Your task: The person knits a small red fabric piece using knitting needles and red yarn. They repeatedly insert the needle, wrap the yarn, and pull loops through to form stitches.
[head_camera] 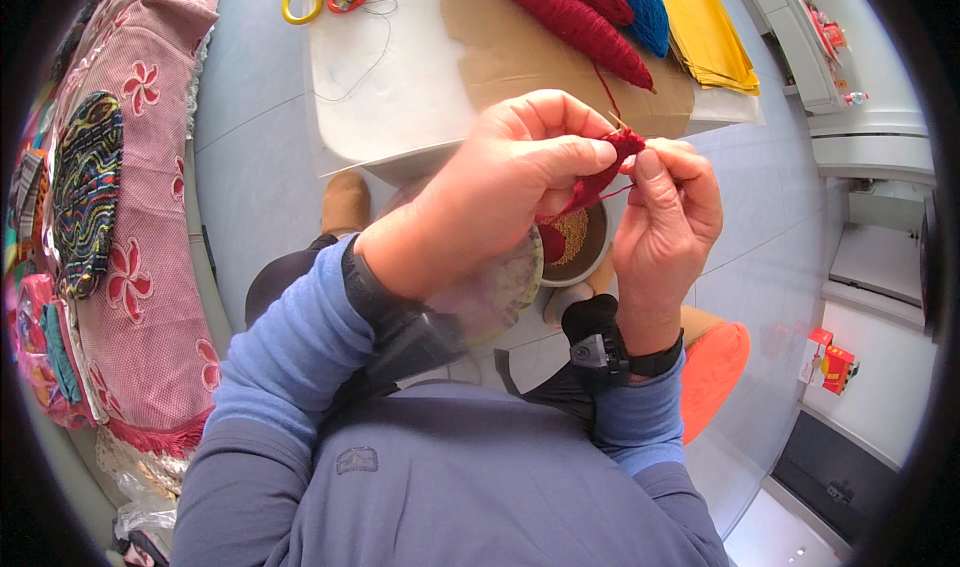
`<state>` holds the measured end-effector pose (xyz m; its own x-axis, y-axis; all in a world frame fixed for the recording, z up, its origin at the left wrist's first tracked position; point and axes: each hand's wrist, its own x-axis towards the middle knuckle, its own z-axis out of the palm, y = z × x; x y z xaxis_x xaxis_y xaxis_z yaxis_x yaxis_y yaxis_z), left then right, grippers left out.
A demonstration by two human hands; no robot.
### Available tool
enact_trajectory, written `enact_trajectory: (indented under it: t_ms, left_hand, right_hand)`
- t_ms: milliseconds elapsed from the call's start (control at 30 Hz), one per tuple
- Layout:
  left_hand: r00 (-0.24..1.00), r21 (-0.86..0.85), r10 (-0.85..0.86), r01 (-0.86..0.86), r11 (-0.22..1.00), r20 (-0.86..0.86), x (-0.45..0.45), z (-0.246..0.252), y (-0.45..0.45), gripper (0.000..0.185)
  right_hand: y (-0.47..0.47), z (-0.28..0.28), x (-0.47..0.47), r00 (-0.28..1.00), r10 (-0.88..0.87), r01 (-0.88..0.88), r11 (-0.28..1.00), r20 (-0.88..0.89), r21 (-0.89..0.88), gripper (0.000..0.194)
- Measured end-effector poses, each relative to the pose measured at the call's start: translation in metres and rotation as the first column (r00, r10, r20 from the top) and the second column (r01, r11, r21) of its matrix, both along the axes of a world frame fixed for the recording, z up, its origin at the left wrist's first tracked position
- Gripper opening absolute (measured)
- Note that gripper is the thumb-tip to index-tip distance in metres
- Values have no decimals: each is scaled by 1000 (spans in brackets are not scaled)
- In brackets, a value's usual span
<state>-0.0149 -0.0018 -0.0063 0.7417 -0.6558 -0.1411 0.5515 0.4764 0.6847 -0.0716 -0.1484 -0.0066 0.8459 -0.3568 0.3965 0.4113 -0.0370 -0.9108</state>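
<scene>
My left hand [521,158] pinches a small piece of dark red knitting [600,181] between thumb and fingers. A thin pointed needle tip [616,121] sticks up at its top edge. With thumb and forefinger, my right hand [667,207] grips the knitting's right edge, and a loose red strand [619,192] runs to its fingers. Another red strand [606,91] rises from the work toward spindle-shaped red yarn [574,31] on the table. Below the hands stands a round pan [596,267] with yellowish grains [574,233] and a red thing, partly hidden by the left hand.
Cardboard [525,64] covers part of the white table [375,64]. Blue yarn [637,4], yellow sheets [709,34] and scissors with yellow and orange handles [302,8] lie on it. A pink-covered sofa [154,214] with a patterned knitted item [90,192] runs along the left.
</scene>
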Motion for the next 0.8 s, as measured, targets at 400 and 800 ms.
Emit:
enact_trajectory:
  t_ms: [400, 800]
  left_hand:
    - [1000, -14, 19, -19, 1000, -12, 2, -1, 2, 8]
    - [994, 68, 105, -106, 992, 11, 1, -5, -2, 10]
  right_hand:
    - [-14, 12, 1, 993, 83, -91, 990, -84, -106, 5]
    - [-6, 9, -5, 989, -111, 65, 915, -94, -397, 3]
